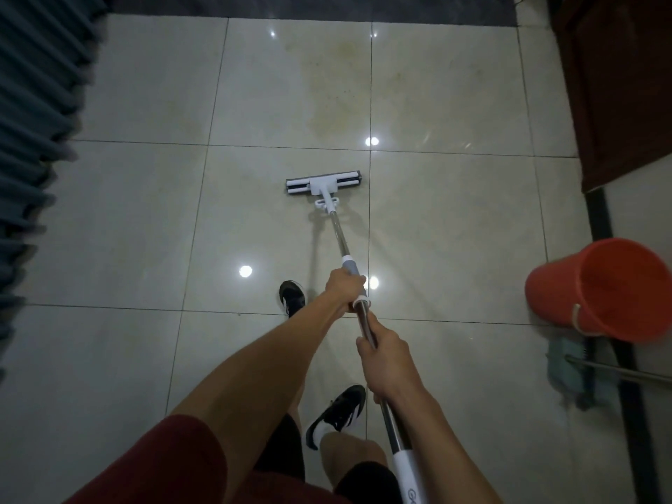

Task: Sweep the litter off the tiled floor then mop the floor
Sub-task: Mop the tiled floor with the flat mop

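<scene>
A sponge mop with a white head (323, 182) rests flat on the glossy beige tiled floor (145, 220), just short of a yellowish stained patch (338, 92). Its metal handle (339, 232) slants back toward me. My left hand (343, 287) grips the grey collar of the handle further down the pole. Closer to me, my right hand (387, 354) grips the steel shaft, and the white end of the handle runs past my right forearm.
An orange bucket (600, 291) lies tipped at the right, beside a second mop with a teal cloth head (565, 365). A dark wooden cabinet (618, 85) fills the upper right, blue curtains (32, 121) hang on the left. My black shoes (292, 296) stand on the tiles.
</scene>
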`<state>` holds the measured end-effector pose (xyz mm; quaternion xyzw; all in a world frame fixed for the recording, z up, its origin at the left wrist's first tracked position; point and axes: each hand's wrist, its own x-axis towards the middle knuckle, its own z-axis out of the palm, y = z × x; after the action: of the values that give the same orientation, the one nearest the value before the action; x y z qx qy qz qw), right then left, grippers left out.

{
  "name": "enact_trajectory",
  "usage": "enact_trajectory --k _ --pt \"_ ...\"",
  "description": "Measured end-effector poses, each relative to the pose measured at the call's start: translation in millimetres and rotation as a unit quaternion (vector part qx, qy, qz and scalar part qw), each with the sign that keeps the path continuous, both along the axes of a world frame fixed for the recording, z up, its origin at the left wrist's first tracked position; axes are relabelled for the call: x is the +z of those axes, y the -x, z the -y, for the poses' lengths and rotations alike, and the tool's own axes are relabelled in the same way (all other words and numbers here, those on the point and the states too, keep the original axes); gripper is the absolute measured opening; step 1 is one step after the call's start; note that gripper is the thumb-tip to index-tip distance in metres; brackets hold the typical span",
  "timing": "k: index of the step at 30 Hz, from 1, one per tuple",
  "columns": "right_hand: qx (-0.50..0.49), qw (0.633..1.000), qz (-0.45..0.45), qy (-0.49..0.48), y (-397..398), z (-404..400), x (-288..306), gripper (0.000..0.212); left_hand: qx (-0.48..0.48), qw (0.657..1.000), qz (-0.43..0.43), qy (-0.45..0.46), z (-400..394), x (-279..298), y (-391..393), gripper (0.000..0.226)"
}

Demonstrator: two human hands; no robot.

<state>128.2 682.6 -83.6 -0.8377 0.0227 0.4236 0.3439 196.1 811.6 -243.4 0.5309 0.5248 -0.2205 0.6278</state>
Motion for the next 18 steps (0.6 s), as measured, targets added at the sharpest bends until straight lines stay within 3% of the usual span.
enact_trajectory --k 8,16,18 --pt "-0.011 1.000 0.005 0.005 -52.6 -45.5 -16.4 0.049 0.007 1.000 0.008 0.003 -41.9 9.9 -53.0 0.030" --pt "-0.015 1.000 0.014 0.011 -158.3 -139.1 -29.4 0.048 0.013 0.999 0.026 0.019 -133.3 19.9 -157.5 0.002" --pt "-0.021 0.999 0.013 0.022 -187.4 -164.1 -27.5 0.047 0.025 0.999 0.017 0.025 -157.2 17.6 -185.0 0.007"
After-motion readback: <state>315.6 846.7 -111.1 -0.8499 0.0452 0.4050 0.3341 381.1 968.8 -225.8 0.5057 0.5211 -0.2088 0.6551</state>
